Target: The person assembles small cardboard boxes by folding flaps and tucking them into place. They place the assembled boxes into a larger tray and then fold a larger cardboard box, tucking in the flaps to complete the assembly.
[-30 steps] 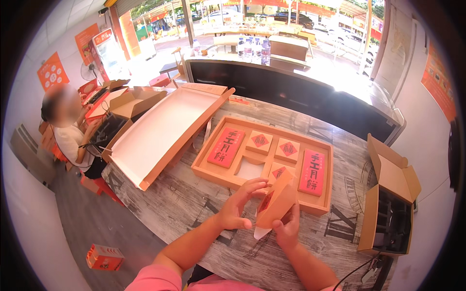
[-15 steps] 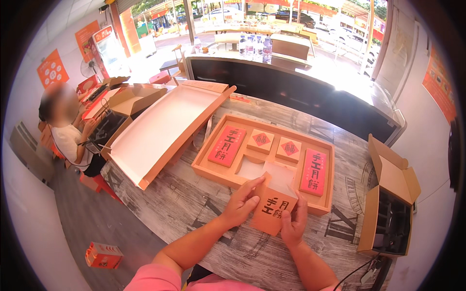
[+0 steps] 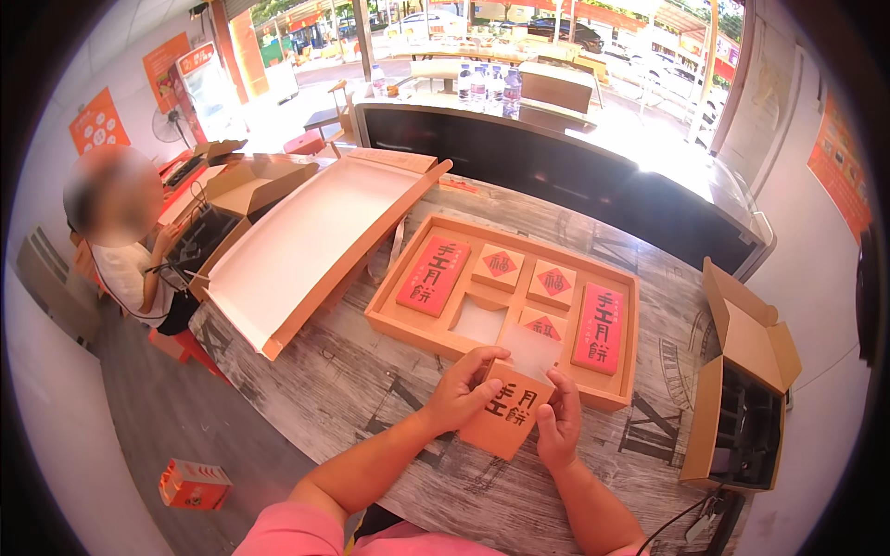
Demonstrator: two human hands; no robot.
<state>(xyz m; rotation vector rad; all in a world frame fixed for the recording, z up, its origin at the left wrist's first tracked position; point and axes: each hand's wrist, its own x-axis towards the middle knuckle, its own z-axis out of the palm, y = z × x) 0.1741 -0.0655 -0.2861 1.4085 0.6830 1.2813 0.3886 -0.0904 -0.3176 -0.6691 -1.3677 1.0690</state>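
Note:
My left hand [image 3: 466,391] grips a small orange-brown carton [image 3: 505,419] by its left side, thumb on the front face with dark lettering. My right hand [image 3: 560,422] is closed along the carton's right edge, thumb and fingers bent around it. From the carton's top a pale flap [image 3: 533,347] stands up. Just beyond lies a shallow wooden-coloured tray box [image 3: 394,326]. Inside it are a red packet on the left [image 3: 433,275], a red packet on the right [image 3: 598,328], and small square boxes with red diamonds [image 3: 499,267]. A square recess [image 3: 478,321] shows a white bottom.
A large open lid [image 3: 287,255] leans at left. Behind the tray stands a dark screen panel [image 3: 538,171]. An open carton with black inserts [image 3: 742,417] sits at right. A seated person [image 3: 125,255] works at far left. An orange-red box [image 3: 195,484] rests on the floor.
The carton has moved slightly down and left and turned, its front now more level. A square box with a red diamond shows behind its flap. Both hands stay on the carton.

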